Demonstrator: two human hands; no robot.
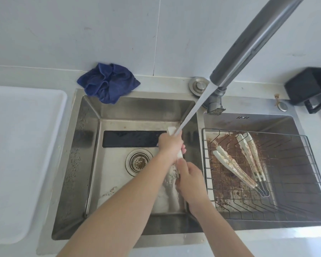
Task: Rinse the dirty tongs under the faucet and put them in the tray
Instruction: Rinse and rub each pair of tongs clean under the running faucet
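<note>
Over the left sink basin [93, 164] I hold a pair of white tongs [171, 131] under the stream of water running from the grey faucet [248, 43]. My left hand [170, 147] grips the tongs near their far end, where the water lands. My right hand [190, 179] grips the near end, and most of the tongs is hidden by both hands. Two more dirty white tongs [233, 167] [252, 156] lie in the wire rack [313, 182] in the right basin. A white tray [26, 164] sits on the counter to the left of the sink.
A crumpled blue cloth [107, 82] lies on the sink's back rim. The drain strainer [138, 161] holds some debris. A black container [311, 88] stands at the back right. Brown grime covers the right basin's floor under the rack.
</note>
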